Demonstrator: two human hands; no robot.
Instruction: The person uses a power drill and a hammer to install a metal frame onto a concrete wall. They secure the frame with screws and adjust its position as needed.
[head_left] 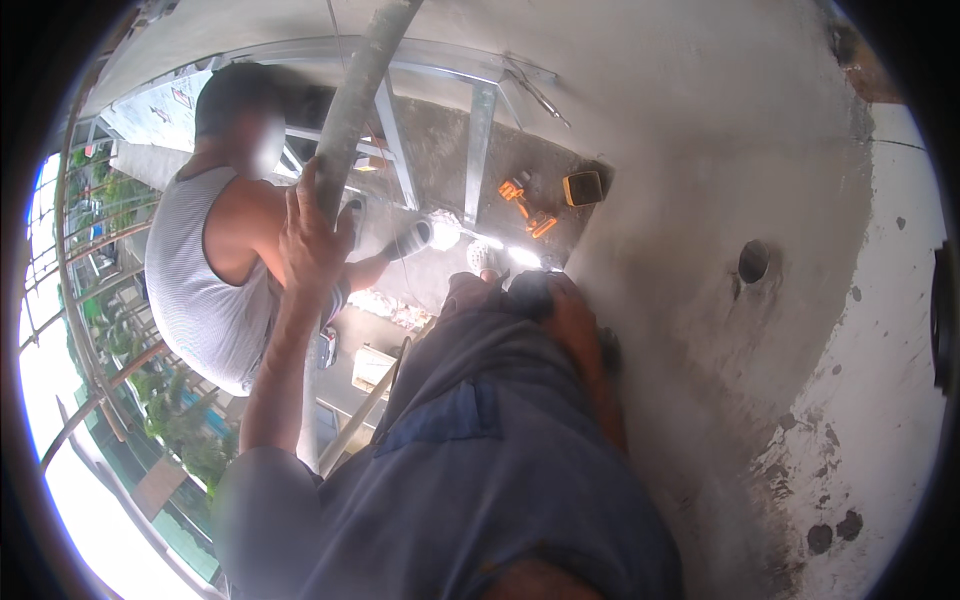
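1. The person's left hand point(312, 235) reaches up on the left side of the view and is wrapped around a thick, round, grey pole point(368, 95) with a worn, smeared surface.
2. That pole slants down from the upper edge to the hand, the fingers curled against it and closed on it.
3. The right hand point(572, 315) is low, beyond the person's dark grey-blue cloth trousers point(500, 480), beside a dark, rounded object point(530, 293). The area is shadowed and partly covered by the trousers, so whether these fingers grip the object or merely rest against it cannot be told.
4. A co-worker in a pale grey, ribbed sleeveless top point(205, 280) crouches at the left, just beside the person's raised forearm.
5. Past the pole stands a frame of shiny, silver metal profiles point(481, 140), set against the wall.
6. On the dusty grey floor near this frame lies an orange-and-black cordless power tool point(527, 208). Close to its right is a small black-and-yellow open-looking container point(582, 188).
7. A long, thin metallic tool point(540, 97) lies slanted near the upper end of the frame.
8. The smooth grey plastered wall point(690, 250) fills much of the right side and has a dark round hole point(754, 262).
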